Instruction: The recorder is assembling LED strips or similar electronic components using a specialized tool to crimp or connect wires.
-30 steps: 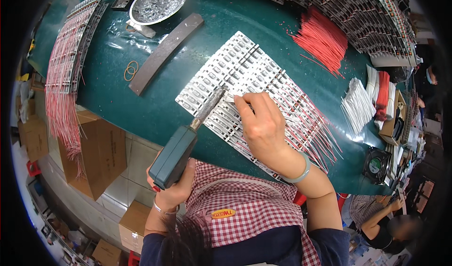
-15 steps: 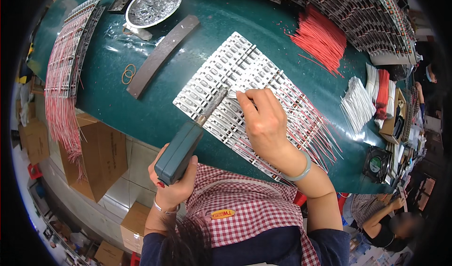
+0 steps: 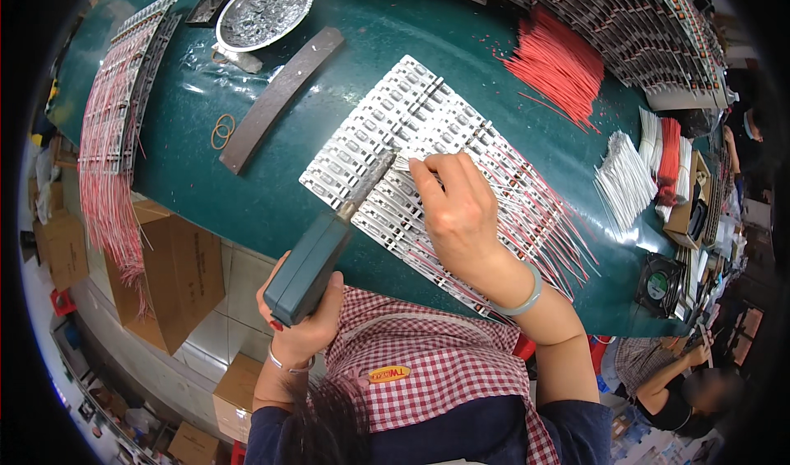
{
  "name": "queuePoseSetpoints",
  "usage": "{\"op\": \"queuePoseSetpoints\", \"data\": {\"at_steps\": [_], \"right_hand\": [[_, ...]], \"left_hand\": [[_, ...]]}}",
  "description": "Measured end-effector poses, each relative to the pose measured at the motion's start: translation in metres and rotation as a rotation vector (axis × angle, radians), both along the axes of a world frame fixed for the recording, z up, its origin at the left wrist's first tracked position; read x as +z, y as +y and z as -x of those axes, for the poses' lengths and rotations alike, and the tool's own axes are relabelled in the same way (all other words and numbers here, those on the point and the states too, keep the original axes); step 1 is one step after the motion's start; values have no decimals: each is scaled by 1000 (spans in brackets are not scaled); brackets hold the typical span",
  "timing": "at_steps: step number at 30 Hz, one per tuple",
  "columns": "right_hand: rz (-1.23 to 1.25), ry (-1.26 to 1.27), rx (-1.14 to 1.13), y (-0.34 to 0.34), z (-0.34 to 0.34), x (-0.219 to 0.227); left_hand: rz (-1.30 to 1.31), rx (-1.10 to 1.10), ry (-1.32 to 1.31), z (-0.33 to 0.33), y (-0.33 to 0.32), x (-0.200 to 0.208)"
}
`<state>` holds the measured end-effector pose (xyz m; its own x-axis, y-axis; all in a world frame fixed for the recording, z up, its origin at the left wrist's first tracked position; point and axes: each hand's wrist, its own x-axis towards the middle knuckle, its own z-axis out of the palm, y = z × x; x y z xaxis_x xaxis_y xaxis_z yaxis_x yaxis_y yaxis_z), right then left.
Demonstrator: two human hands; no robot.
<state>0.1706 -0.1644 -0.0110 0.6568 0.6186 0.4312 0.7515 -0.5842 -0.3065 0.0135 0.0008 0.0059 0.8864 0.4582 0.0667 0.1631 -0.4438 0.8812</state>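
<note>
My left hand (image 3: 303, 321) is wrapped round the dark green body of a soldering gun (image 3: 309, 263). The gun's greyish metal tip lies over a panel of white circuit boards (image 3: 362, 148), close to the fingers of my right hand (image 3: 461, 210). Those fingers are pinched on white wire ends above the middle of the panel. Many thin red and white wires (image 3: 547, 214) trail from the panel's right part toward the right. My right palm and wrist hide some of the boards and wires beneath.
A curved dark bar (image 3: 284, 99), rubber bands (image 3: 222, 132) and a metal bowl (image 3: 265, 12) with silvery scraps lie left. Wired boards (image 3: 123, 95) overhang the left edge. Red wires (image 3: 559, 70) and white wires (image 3: 623, 183) lie right, near a fan (image 3: 658, 284). A co-worker (image 3: 691, 391) sits right.
The view has shifted very slightly. The soldering gun and my right hand have moved slightly left, and both hands keep their grips.
</note>
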Motion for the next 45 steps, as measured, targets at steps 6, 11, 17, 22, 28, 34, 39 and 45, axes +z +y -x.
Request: {"op": "queuePoseSetpoints", "data": {"at_steps": [6,11,17,22,28,34,39,45], "right_hand": [[19,15,10,0,1,0],[-20,2,18,-3,-2,6],[-28,0,7,-6,-11,0],[-13,-10,4,-6,-12,-2],[-8,7,11,-5,-13,-2],[-22,26,-9,-3,-13,2],[-4,-3,4,-3,-13,-1],[-1,-9,-1,-3,-13,0]], "left_hand": [[85,79,-26,2,-1,-1],[41,51,-27,-2,-1,1],[73,47,-37,-12,-3,5],[-42,-66,-17,-17,0,5],[-29,-64,-9,-24,-3,10],[-68,-84,4,-25,-3,12],[67,47,51,-12,-5,7],[63,53,-34,-17,-5,8]]}}
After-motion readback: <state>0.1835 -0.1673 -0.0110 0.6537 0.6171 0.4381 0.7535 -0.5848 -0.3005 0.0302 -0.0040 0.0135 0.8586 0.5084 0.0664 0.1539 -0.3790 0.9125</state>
